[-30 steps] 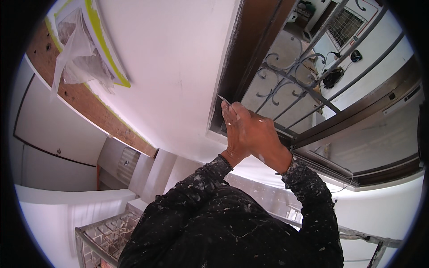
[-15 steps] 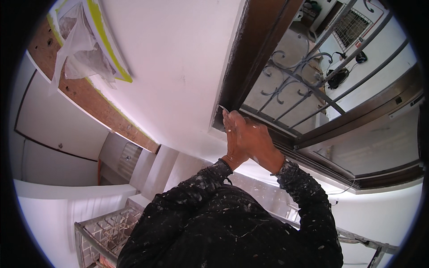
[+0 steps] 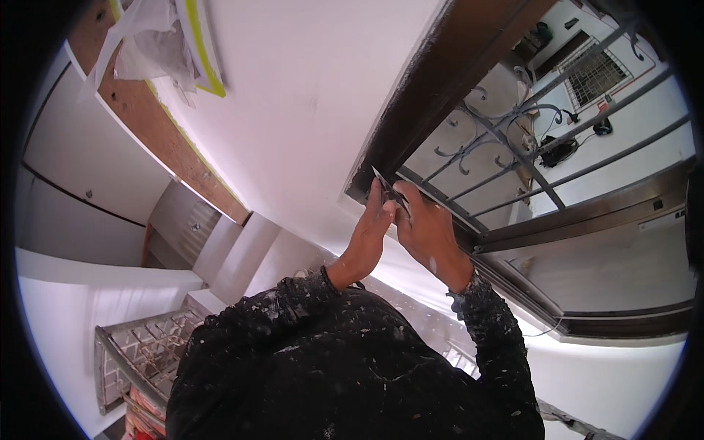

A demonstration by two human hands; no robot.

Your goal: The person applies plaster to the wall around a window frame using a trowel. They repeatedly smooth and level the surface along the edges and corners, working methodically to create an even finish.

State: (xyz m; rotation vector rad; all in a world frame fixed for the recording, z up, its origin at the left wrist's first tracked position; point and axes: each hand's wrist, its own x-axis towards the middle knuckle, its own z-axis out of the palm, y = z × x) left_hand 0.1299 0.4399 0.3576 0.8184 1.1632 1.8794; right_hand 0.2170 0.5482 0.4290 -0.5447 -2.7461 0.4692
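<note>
Head view, room first: white wall [image 3: 293, 95] fills the upper middle and meets a dark brown window frame [image 3: 447, 88], which slants down to a corner just beyond the fingers. Through the opening we see a grey scrollwork grille [image 3: 539, 180] and, farther off, a black bag [image 3: 559, 152].

We note a thin blade [image 3: 378, 177], pointed and pale at its tip, up at that corner; whether the tip touches the frame we cannot tell. Right hand [image 3: 433, 233]: grip closed around the blade's darker lower part, index finger stretched along it. Left hand [image 3: 369, 236]: fingers together and extended, tips against or just beside the blade; we cannot tell if this grip bears on it. Both black sleeves [image 3: 493, 323] are speckled with white.

Upper left, we record crumpled translucent plastic [image 3: 150, 55] beside a strip of yellow-green tape [image 3: 199, 48], with a reddish-brown board [image 3: 150, 125] running diagonally below. Lower left, a metal rack [image 3: 117, 357] stands near a white ledge [image 3: 59, 268].
</note>
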